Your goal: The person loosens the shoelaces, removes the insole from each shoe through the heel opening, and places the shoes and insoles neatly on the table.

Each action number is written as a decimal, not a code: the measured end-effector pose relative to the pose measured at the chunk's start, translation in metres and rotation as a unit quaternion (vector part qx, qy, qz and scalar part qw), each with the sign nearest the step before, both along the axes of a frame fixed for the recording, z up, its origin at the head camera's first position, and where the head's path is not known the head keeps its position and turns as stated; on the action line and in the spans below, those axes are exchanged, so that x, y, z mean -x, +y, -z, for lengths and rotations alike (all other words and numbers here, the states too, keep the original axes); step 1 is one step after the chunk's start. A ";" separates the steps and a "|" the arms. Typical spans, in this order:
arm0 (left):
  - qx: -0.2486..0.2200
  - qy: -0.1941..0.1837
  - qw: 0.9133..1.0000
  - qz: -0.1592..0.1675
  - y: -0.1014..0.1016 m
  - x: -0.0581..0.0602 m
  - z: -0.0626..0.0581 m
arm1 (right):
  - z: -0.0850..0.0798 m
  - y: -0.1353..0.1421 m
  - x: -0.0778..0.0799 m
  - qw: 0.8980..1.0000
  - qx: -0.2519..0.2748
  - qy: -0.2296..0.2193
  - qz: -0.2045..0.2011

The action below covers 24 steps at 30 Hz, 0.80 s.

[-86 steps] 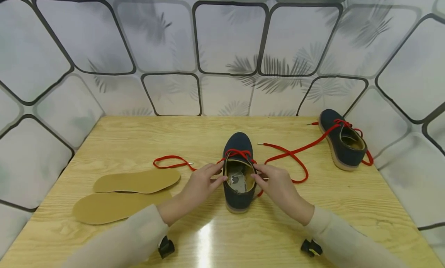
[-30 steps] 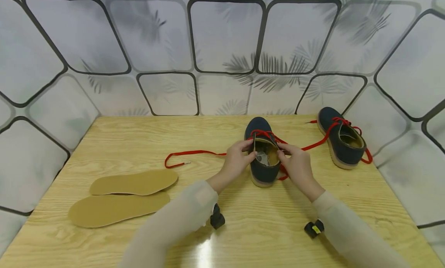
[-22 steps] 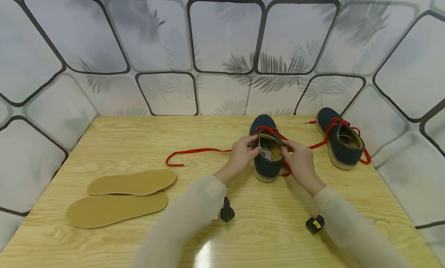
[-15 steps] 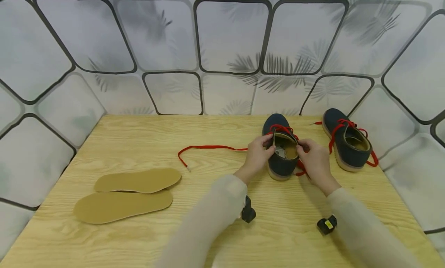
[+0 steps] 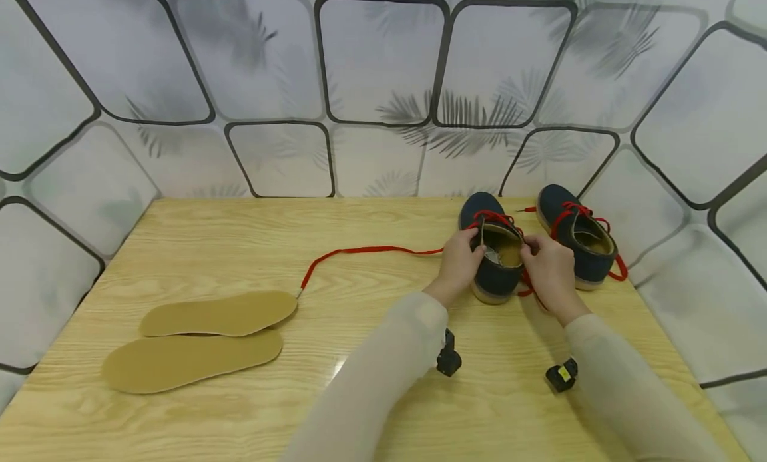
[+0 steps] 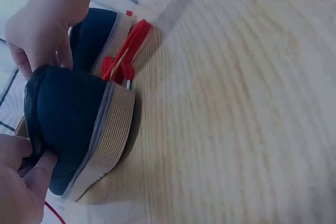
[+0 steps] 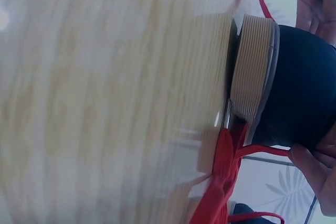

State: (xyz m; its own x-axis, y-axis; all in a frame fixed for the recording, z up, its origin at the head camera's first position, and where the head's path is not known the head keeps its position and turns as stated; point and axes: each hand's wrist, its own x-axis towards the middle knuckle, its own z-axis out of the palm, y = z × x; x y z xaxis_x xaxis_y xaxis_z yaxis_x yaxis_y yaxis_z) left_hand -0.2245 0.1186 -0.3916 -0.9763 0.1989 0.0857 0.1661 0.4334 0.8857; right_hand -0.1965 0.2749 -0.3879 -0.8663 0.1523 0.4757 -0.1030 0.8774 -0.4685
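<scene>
A dark navy shoe [image 5: 495, 279] with red laces and a pale ridged sole is held between both hands, toe pointing away. My left hand [image 5: 460, 265] pinches the left side of its opening; my right hand [image 5: 550, 270] pinches the right side. In the left wrist view the heel [image 6: 71, 114] faces the camera, with a shadow along the sole; whether the sole touches the table, I cannot tell. A matching shoe [image 5: 593, 263] stands just to the right, partly behind my right hand. One long red lace [image 5: 371, 249] trails left from the held shoe.
Two tan insoles [image 5: 218, 313] lie side by side at the left of the wooden table [image 5: 359, 315], the lace tip reaching one of them. A patterned curtain [image 5: 383, 62] rises behind and at both sides. Gathered red lace [image 7: 220, 177] hangs by the sole in the right wrist view.
Both hands have carried the held shoe from the table's middle to the right and farther back, beside the other shoe. Its left lace has been drawn along and straightened.
</scene>
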 end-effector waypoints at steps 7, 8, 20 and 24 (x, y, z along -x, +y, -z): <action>-0.013 -0.008 1.000 0.011 0.011 0.002 -0.002 | -0.003 0.015 0.005 0.999 -0.030 -0.020 0.020; -0.014 -0.009 1.000 0.013 0.013 0.001 -0.001 | -0.003 0.018 0.006 0.999 -0.037 -0.030 0.025; -0.118 -0.098 0.988 -0.008 0.035 0.000 0.010 | -0.009 0.033 0.021 0.992 -0.043 -0.090 0.073; -0.148 -0.138 0.979 -0.021 0.045 0.000 0.013 | -0.013 0.038 0.021 0.988 -0.041 -0.121 0.087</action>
State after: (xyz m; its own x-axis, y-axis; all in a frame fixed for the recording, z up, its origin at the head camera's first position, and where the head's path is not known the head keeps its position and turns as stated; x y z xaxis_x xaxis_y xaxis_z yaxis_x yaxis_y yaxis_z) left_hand -0.2242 0.1632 -0.4050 -0.9770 0.1649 -0.1349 -0.1100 0.1517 0.9823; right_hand -0.2172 0.3128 -0.3746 -0.9201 0.2784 0.2755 0.1590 0.9084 -0.3868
